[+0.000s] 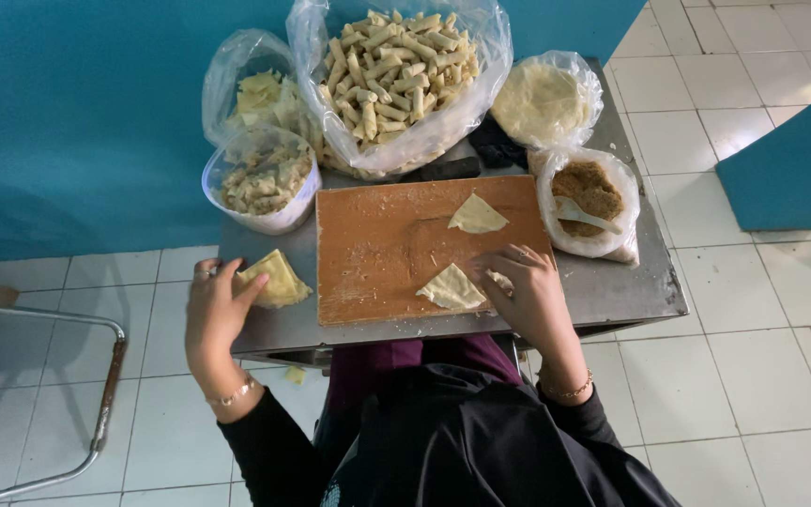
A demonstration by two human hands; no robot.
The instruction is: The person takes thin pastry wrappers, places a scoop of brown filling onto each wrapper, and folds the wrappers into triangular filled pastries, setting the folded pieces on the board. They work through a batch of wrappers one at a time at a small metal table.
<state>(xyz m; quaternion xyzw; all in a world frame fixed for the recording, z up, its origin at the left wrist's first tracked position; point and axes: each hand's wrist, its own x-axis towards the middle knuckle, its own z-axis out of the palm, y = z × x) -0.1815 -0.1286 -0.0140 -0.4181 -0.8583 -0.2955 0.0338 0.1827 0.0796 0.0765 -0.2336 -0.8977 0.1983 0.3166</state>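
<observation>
A brown wooden board (377, 249) lies on a small metal table (612, 286). Two pale triangular dough sheets lie on it: one (477, 216) near the far edge, one (451, 289) near the front edge. My right hand (527, 296) rests on the board with fingertips touching the near sheet and a small rolled piece beside it. My left hand (213, 310) sits at the table's left edge, its fingers on a stack of yellowish dough sheets (277, 279).
A large clear bag of rolled pastries (396, 75) stands at the back. Left of it are a bag of sheets (255, 94) and a tub (263, 178). On the right are a bag of round wrappers (542, 101) and a bag of brown filling with a spoon (589, 197). A metal frame (105, 394) stands on the tiled floor at left.
</observation>
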